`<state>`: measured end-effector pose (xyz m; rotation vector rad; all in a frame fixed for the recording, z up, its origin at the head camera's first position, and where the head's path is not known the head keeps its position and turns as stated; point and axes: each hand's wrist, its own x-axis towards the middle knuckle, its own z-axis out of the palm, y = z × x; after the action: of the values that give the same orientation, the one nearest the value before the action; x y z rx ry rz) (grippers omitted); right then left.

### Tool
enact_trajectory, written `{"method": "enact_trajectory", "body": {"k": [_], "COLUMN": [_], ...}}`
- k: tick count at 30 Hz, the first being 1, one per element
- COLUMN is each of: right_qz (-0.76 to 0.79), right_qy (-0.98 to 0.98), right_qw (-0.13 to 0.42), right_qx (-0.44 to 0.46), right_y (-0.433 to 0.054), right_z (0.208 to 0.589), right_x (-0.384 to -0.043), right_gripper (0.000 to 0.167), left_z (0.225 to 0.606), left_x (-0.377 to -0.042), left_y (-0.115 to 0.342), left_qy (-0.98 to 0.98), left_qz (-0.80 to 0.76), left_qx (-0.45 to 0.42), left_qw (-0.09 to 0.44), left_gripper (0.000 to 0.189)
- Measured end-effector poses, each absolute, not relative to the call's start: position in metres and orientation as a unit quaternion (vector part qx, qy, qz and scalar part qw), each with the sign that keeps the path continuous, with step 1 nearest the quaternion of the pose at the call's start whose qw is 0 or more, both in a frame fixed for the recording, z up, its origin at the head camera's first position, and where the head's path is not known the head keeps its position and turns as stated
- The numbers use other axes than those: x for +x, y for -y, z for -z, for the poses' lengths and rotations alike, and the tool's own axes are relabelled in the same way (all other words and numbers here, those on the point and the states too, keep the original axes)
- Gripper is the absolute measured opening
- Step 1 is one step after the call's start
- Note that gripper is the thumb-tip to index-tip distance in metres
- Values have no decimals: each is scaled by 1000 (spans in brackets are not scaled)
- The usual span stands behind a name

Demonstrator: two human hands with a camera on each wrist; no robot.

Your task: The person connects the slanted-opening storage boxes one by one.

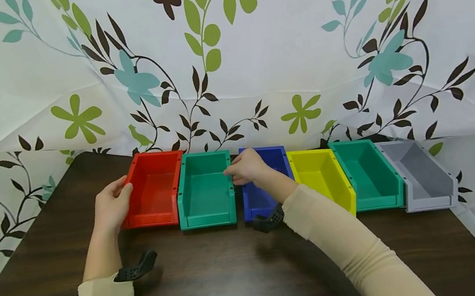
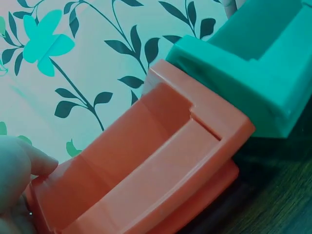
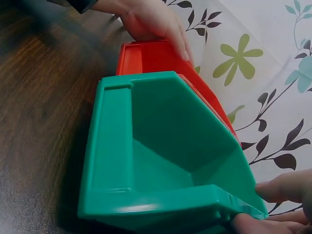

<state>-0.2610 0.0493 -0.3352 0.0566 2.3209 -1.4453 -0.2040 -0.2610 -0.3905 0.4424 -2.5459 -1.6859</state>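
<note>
A red open-fronted bin (image 1: 153, 193) stands at the left end of a row on the dark table. My left hand (image 1: 110, 206) grips its left wall; in the left wrist view the thumb (image 2: 43, 163) lies over the rim. Right beside it, a green bin (image 1: 207, 195) has its left wall against the red one. My right hand (image 1: 247, 167) pinches the green bin's right wall near the back, with the thumb (image 3: 282, 187) on the inner side and fingers outside. Both bins look bare inside. The right hand and forearm partly cover the blue bin (image 1: 274, 160).
Farther right stand a yellow bin (image 1: 318, 176), a second green bin (image 1: 366, 173) and a grey bin (image 1: 420, 170), close together. A gap separates the first green bin from the blue one. Patterned cloth (image 1: 290, 66) hangs behind the wooden table (image 1: 213, 283).
</note>
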Motion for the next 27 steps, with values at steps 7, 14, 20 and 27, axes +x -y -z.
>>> {"method": "enact_trajectory", "body": {"k": [7, 14, 20, 27], "right_qz": [488, 453, 416, 417], "right_qy": [-850, -875, -896, -899], "right_qw": [195, 173, 152, 132], "right_qx": [12, 6, 5, 20], "right_y": [-57, -61, -59, -57], "right_z": [334, 334, 335, 336], "right_x": [-260, -262, -264, -261], "right_gripper": [51, 51, 35, 24], "left_z": [390, 390, 390, 390], "left_x": [-206, -206, -208, -207], "left_y": [253, 249, 251, 252], "left_qy": [823, 825, 819, 818], "left_qz": [552, 550, 559, 562], "left_qx": [135, 133, 129, 125], "left_qw": [15, 9, 7, 6], "left_gripper": [54, 55, 53, 53]}}
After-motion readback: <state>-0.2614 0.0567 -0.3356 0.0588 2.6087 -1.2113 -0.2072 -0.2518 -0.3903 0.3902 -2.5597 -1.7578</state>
